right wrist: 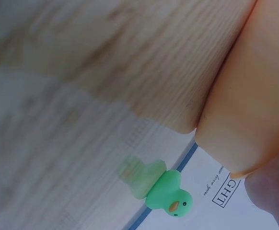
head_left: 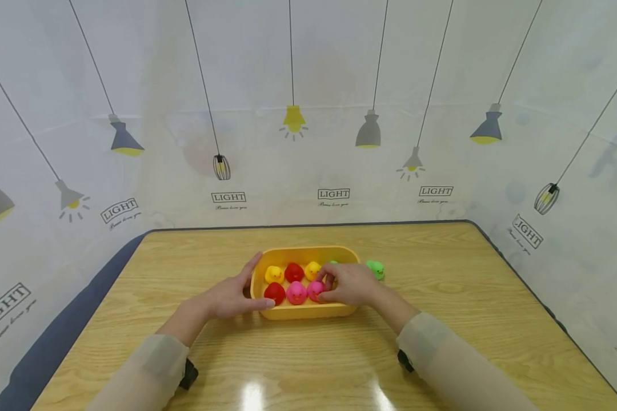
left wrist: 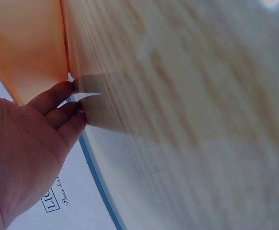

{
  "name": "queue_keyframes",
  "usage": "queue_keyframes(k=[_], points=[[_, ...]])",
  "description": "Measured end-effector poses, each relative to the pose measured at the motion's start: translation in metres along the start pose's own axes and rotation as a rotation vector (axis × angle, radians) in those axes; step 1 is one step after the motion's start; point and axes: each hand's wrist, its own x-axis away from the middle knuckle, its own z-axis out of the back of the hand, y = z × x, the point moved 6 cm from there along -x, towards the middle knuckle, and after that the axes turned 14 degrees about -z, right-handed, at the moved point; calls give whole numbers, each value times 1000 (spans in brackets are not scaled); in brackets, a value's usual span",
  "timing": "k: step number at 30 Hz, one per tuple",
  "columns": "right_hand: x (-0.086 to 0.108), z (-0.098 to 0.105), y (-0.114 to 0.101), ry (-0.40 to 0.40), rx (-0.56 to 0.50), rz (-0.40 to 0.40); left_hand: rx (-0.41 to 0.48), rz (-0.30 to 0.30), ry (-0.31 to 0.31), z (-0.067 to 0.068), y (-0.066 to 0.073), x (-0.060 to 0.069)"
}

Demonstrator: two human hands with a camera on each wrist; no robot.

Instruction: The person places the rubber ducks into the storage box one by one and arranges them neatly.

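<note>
A yellow plastic tray holds several small rubber ducks. My left hand grips its left end, thumb along the front rim and fingers on the outer side; in the left wrist view those fingers reach down by the tabletop. Over the tray's right part, my right hand pinches a pink duck between thumb and fingers, partly covering it. Beside it in the front row are another pink duck and a red duck. Behind them sit a yellow duck, a red duck and a yellow duck.
A green duck stands on the wooden table, just right of the tray; the right wrist view shows it too. Some green shows behind my right hand inside the tray. A lamp-patterned curtain hangs behind the table.
</note>
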Motion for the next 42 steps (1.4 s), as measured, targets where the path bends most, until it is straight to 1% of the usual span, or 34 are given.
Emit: queue_keyframes(k=[5,8,11,15,18,22,25,30,36,38,42], points=[[1,1,0,-2,-30,0,4,-1,-1,0,1,0],[2,3,1,0,-82,6,4,2,-2,1,2,0],[4,6,2,-7,-190,21,-6,5,-1,1,3,1],[6,13,6,-9,-355,71,-18,7,-3,1,3,0],[9,21,9,15,-414,120,-18,10,-5,0,3,-1],[17,35,18,54,-444,153,-13,10,-6,-1,2,-1],[24,45,29,70,-464,152,-12,6,-5,-1,2,-1],[38,59,55,92,-459,105,-13,8,-5,0,1,-1],[51,66,90,91,-451,17,-10,9,-4,0,1,0],[56,67,100,95,-456,4,-7,6,-3,0,1,0],[65,70,117,118,-449,5,-3,1,-3,0,0,0]])
